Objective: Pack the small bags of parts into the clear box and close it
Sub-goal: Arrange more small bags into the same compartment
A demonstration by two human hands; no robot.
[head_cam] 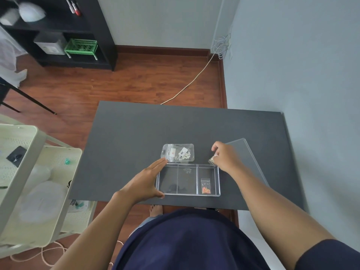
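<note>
The clear box (188, 194) lies open near the front edge of the dark table (136, 133), split into three compartments. A small bag of orange parts (205, 186) lies in its right compartment. A larger bag of pale parts (179, 152) rests on the table just behind the box. My left hand (145, 182) lies flat against the box's left wall, fingers together, holding nothing. My right hand (226, 157) hovers over the box's far right corner, fingers closed on a small bag of parts (212, 161), mostly hidden. The clear lid (251, 162) lies to the right, under my right arm.
A pale green trolley (29, 172) stands close to the table's left side. The wall runs along the table's right edge. A cable (191, 82) trails over the wooden floor behind the table, and a black shelf unit (58, 32) stands at the far left.
</note>
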